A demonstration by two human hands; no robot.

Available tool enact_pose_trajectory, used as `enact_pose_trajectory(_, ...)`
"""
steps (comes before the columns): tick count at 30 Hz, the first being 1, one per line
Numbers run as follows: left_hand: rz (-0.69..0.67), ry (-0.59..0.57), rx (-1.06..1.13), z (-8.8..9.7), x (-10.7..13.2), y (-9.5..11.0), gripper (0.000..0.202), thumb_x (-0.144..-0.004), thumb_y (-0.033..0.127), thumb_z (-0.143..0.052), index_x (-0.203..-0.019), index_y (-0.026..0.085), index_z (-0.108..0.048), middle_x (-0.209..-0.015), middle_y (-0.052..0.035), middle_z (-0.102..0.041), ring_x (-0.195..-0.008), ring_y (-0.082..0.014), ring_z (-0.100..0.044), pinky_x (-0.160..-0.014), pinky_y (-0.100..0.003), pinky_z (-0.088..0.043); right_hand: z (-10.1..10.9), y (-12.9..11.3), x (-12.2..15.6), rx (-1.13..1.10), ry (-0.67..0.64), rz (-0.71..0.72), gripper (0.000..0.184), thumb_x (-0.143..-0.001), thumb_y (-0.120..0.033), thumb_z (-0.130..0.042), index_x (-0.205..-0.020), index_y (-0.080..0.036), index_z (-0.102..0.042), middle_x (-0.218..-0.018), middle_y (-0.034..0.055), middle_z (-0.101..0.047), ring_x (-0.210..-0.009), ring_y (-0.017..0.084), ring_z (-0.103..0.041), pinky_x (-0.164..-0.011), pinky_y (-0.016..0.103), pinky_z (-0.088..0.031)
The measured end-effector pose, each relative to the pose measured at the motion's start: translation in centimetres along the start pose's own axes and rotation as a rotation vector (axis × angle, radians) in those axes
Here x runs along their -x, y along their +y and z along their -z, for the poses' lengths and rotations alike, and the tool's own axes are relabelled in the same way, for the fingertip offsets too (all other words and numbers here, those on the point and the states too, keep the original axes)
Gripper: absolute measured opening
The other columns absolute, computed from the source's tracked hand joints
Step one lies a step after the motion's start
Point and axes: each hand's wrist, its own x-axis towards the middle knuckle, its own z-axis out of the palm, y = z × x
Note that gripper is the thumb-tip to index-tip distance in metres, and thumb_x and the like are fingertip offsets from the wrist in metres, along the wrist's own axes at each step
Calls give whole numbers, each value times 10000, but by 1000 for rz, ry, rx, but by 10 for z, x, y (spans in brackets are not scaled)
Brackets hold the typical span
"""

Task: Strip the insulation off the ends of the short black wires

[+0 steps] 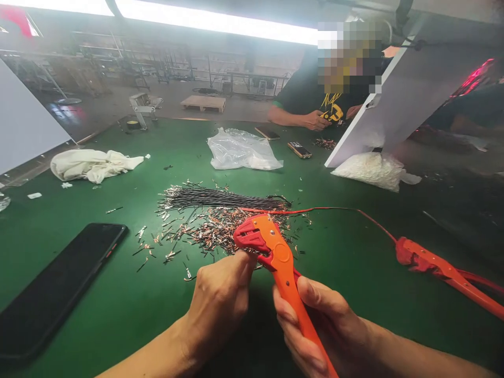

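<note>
My right hand point(315, 320) is wrapped round the handles of an orange wire stripper point(281, 257) with red jaws. Close under those jaws, my left hand point(226, 289) is closed, thumb and fingers pressed together; whatever it pinches is hidden. Behind the tool lies a bundle of black wires point(220, 198) with bare or metal-tipped ends. In front of the bundle spreads a heap of cut wire scraps point(220, 228), some with copper strands. A second orange wire stripper point(433, 265) lies to the right, and a red strap point(334, 209) runs from it toward the bundle.
A black phone point(63, 289) lies at the left on the green table point(157, 304). White cloth point(94, 165), a clear plastic bag point(244, 149) and a filled bag point(370, 170) lie farther back. Across the table, a co-worker's hand point(317, 121) is beside a slanted white panel point(378, 100).
</note>
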Motion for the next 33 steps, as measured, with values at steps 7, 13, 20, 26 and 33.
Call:
enact_pose_trajectory(7, 44, -49, -27, -1, 0, 0, 168, -957, 109, -403, -903, 180, -545, -554, 71, -500, -409, -71, -449, -453, -175, -363, 5, -2, -4, -97, 0, 4, 452, -937, -603, -446, -812, -175, -526, -417, -54, -526, -239, 79, -409, -260, 158, -415)
enact_pose_trajectory(13, 18, 78, -107, 3, -1, -2, 111, -932, 114, -497, -940, 174, -590, -671, 30, -637, -544, -90, -594, -554, -196, -444, -1, -15, 1, 16, -14, -31, 482, -913, -586, -501, -1002, -119, -581, -706, 64, -682, -568, 167, -699, -554, 249, -546)
enact_pose_trajectory(20, -128, 353, -119, 24, -16, -10, 222, -825, 17, -646, -1000, 152, -624, -734, -3, -647, -652, -108, -545, -616, -233, -446, 6, -24, 6, 316, -30, 168, 408, -895, -484, -582, -1058, -110, -568, -816, 88, -661, -694, 184, -676, -651, 298, -515)
enact_pose_trajectory(26, -41, 478, 45, 34, -25, -10, 243, -827, -8, -638, -985, 175, -620, -757, 17, -637, -657, -90, -495, -610, -230, -434, 10, -23, 6, 495, -84, 144, 411, -894, -472, -593, -1066, -100, -557, -838, 92, -631, -714, 169, -620, -674, 302, -472)
enact_pose_trajectory(33, -113, 414, 55, 31, -23, -9, 221, -838, -9, -618, -943, 186, -616, -748, 16, -653, -659, -100, -515, -616, -257, -445, 9, -21, 3, 540, -95, 109, 354, -894, -455, -604, -992, -120, -550, -804, 65, -588, -711, 154, -572, -672, 295, -460)
